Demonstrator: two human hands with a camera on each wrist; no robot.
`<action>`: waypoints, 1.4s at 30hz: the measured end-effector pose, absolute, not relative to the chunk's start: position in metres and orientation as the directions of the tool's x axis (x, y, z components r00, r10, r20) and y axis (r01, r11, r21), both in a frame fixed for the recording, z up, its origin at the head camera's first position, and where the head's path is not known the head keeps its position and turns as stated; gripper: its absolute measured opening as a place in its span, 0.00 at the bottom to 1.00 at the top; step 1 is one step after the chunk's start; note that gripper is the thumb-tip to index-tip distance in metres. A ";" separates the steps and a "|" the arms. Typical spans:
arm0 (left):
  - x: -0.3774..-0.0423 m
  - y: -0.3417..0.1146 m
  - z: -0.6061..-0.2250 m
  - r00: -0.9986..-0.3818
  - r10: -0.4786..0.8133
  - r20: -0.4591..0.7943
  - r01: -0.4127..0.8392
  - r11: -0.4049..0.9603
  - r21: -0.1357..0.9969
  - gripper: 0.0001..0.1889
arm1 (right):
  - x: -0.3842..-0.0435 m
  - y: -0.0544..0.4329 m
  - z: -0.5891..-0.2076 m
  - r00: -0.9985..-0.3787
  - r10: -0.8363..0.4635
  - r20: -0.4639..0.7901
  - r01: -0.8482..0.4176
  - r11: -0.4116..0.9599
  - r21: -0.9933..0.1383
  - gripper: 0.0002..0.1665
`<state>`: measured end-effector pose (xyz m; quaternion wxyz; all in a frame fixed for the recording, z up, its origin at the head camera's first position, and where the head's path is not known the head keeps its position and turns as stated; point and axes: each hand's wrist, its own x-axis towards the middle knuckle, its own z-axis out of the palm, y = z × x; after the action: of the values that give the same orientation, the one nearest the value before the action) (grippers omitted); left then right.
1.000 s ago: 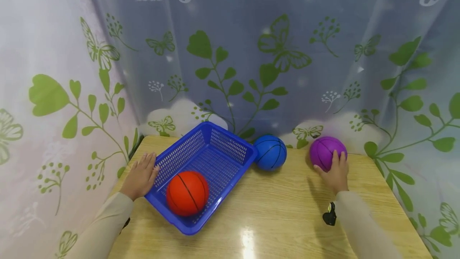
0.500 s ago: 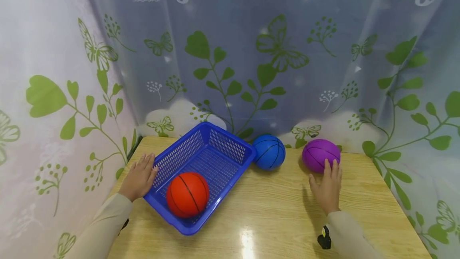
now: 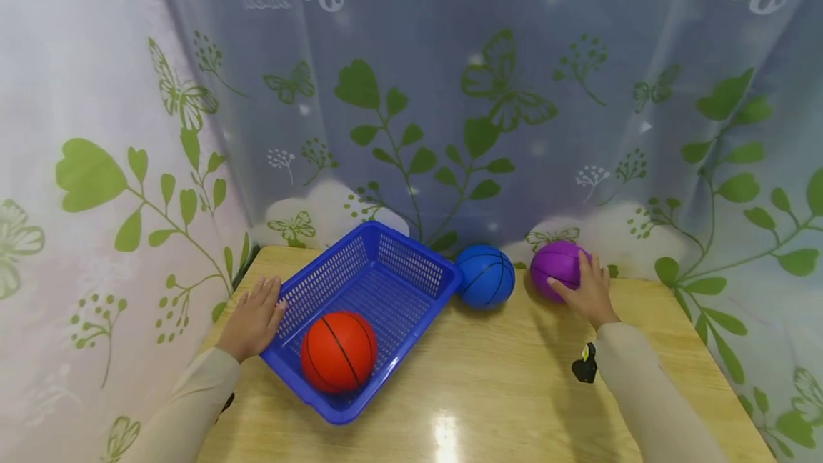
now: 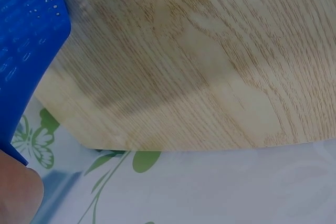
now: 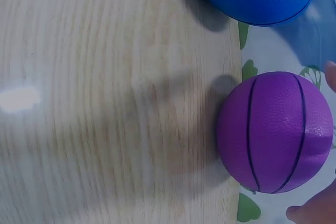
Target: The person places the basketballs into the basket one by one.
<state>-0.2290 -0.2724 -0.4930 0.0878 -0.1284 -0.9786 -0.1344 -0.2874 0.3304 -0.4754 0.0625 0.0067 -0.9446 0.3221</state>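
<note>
My left hand (image 3: 253, 319) rests with fairly straight fingers on the left rim of a blue plastic basket (image 3: 392, 366). Inside the basket's near end lies an orange-red toy basketball (image 3: 338, 352). At the far right of the table, my right hand (image 3: 586, 293) is spread at the right and near sides of a purple toy basketball (image 3: 554, 269). Gaps show between the purple ball and the visible fingers in the right wrist view. A blue toy basketball (image 3: 485, 277) sits between the basket's right corner and the purple ball. The left wrist view shows only a bit of skin and the basket's side.
The wooden table (image 3: 489, 384) ends just behind the balls, against a patterned curtain (image 3: 424, 127). More curtain hangs along the left and right sides. A black wrist device (image 3: 584, 364) shows beside the right sleeve.
The purple ball has shifted left, closer to the blue ball, and turned. My right hand drew back toward me, then came forward beside it again. My left hand stays on the basket.
</note>
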 end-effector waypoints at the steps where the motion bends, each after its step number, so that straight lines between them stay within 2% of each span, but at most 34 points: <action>1: -0.229 -0.272 -0.493 -0.952 0.226 0.204 0.273 0.931 0.242 0.28 | -0.289 0.329 -0.474 -0.995 0.024 0.098 -0.040 0.795 -0.606 0.59; 4: -0.229 -0.272 -0.494 -0.951 0.224 0.214 0.274 0.929 0.247 0.28 | -0.292 0.327 -0.472 -0.999 0.025 0.042 -0.006 0.797 -0.604 0.59; 8: -0.230 -0.273 -0.495 -0.949 0.222 0.223 0.276 0.928 0.250 0.28 | -0.294 0.325 -0.472 -0.999 0.031 0.028 0.008 0.797 -0.604 0.59; 14: -0.231 -0.275 -0.496 -0.956 0.215 0.199 0.263 0.929 0.259 0.28 | -0.296 0.328 -0.482 -0.997 0.028 0.072 -0.019 0.809 -0.587 0.57; 18: -0.231 -0.275 -0.497 -0.955 0.216 0.201 0.265 0.928 0.262 0.28 | -0.292 0.329 -0.493 -0.976 0.088 0.201 -0.044 0.820 -0.571 0.45; 23: -0.231 -0.276 -0.498 -0.956 0.214 0.203 0.263 0.929 0.260 0.28 | -0.287 0.326 -0.499 -0.909 0.169 0.382 -0.091 0.812 -0.576 0.27; 26: -0.232 -0.276 -0.499 -0.955 0.215 0.202 0.264 0.929 0.259 0.28 | -0.283 0.324 -0.499 -0.880 0.201 0.431 -0.104 0.803 -0.587 0.21; 30: -0.231 -0.275 -0.498 -0.955 0.218 0.203 0.267 0.929 0.255 0.29 | -0.281 0.320 -0.499 -0.864 0.235 0.446 -0.098 0.789 -0.607 0.18; 33: -0.231 -0.275 -0.497 -0.954 0.216 0.206 0.266 0.930 0.255 0.28 | -0.282 0.319 -0.501 -0.853 0.261 0.452 -0.088 0.782 -0.617 0.18; 36: -0.231 -0.275 -0.497 -0.954 0.215 0.207 0.265 0.929 0.258 0.28 | -0.283 0.319 -0.502 -0.845 0.292 0.448 -0.065 0.776 -0.628 0.22; 39: -0.231 -0.275 -0.497 -0.955 0.213 0.207 0.264 0.929 0.261 0.28 | -0.286 0.319 -0.503 -0.851 0.306 0.426 -0.045 0.767 -0.640 0.32; 42: -0.230 -0.275 -0.497 -0.955 0.212 0.207 0.264 0.927 0.266 0.28 | -0.288 0.319 -0.502 -0.887 0.283 0.364 -0.032 0.749 -0.662 0.44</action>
<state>-0.2302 -0.2751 -0.4973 0.0878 -0.1218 -0.9777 -0.1468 -0.2879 0.3194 -0.5020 0.2272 -0.0691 -0.9071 0.3474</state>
